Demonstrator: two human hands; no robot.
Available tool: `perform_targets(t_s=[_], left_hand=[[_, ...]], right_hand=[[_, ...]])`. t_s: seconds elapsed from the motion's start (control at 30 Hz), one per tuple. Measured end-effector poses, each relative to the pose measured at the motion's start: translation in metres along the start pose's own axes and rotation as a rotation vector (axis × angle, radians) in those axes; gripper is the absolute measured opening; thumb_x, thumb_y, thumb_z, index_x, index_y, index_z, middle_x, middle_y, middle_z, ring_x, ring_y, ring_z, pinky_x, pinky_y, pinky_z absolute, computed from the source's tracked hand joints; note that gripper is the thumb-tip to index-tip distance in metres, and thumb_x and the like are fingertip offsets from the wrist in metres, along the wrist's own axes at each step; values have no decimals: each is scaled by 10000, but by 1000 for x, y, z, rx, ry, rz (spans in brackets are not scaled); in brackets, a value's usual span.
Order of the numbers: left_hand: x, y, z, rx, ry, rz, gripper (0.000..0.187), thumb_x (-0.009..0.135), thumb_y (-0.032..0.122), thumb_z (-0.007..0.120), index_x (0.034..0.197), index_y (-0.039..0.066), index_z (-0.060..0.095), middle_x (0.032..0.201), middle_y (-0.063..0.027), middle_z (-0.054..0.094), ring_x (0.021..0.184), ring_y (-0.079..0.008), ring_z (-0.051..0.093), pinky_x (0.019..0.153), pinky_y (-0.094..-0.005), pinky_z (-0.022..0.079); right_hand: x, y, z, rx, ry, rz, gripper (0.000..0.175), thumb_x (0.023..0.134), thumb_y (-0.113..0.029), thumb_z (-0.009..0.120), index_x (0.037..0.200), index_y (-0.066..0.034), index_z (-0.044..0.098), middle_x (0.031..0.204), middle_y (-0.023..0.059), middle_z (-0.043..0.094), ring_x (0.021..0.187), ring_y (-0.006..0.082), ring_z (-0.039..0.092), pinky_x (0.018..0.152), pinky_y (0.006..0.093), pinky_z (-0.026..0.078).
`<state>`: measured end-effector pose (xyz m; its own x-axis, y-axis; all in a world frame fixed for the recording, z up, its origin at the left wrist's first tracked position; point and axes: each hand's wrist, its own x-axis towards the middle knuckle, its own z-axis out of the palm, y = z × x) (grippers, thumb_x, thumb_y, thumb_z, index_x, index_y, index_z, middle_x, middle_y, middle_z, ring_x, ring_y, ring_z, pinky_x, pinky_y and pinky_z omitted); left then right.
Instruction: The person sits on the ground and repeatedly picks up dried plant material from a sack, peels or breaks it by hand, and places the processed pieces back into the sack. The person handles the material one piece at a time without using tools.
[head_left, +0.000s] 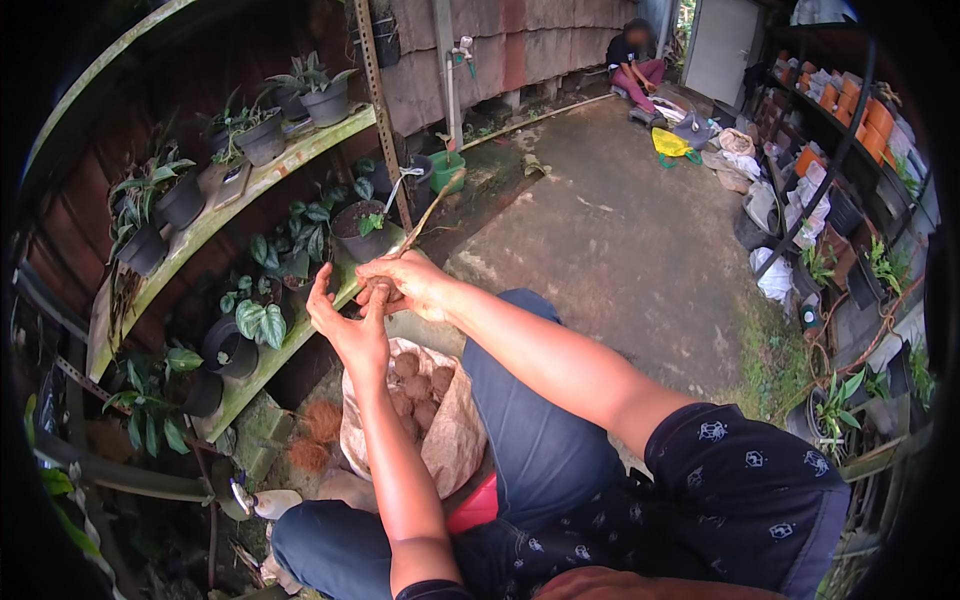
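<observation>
A brown ball of soil or fibre (384, 289) sits in my right hand (420, 283), in front of the potted plants. A long dry stem (435, 210) rises from this hand up and to the right. Close by on the left is my left hand (349, 322); its fingers are spread and its thumb tip is against the ball. Below my hands, between my legs, a crumpled pale sack (457, 450) stands with its mouth wide. Several similar brown balls (416, 388) lie inside it. My left forearm hides part of the sack.
Mossy plank shelves (247, 180) with several black-potted plants (328, 101) run along the left. Coconut fibre clumps (309, 456) and a spray bottle (274, 502) lie by my left knee. A seated person (636, 67) is at the far wall, near a yellow bag (673, 142). Orange pots (874, 124) fill shelves at right.
</observation>
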<state>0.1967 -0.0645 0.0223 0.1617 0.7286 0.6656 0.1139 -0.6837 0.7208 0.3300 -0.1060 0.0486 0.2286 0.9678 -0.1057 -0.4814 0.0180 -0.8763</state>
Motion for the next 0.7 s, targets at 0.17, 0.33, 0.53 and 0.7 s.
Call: perform_targets(t_s=[0.17,0.33,0.53,0.7], left_hand=[[3,-3,-9,-52,-170,-118,673,750,237,910,1337,85,618,1338,-111,571,1242,-308,506,1087,-444,410],[1,-7,-4,-3,-173,-97,581,786,246,872,1289,67,641,1289,-120,589,1214,-308,529,1086,-442,414],[3,-62,-25,-128,-258,-200,385,1014,265,689,1289,1,638,1223,-132,682,1069,-227,635,959,-366,506],[-29,-136,-50,180,-443,-437,494,1042,445,565,1236,13,703,1163,-223,738,1141,-372,696,983,-428,513]], right_hand=[[9,11,-4,-74,14,-86,163,896,-158,753,960,-17,703,808,87,716,695,153,692,597,288,533],[7,9,8,-161,129,-175,159,887,-160,765,925,-30,681,802,63,695,682,126,655,600,273,499],[12,19,16,3,98,-148,174,951,-217,760,974,-59,692,883,50,736,762,148,711,699,319,579],[2,11,5,-159,45,-113,209,888,-37,766,1090,13,746,972,97,762,815,169,741,759,295,602]])
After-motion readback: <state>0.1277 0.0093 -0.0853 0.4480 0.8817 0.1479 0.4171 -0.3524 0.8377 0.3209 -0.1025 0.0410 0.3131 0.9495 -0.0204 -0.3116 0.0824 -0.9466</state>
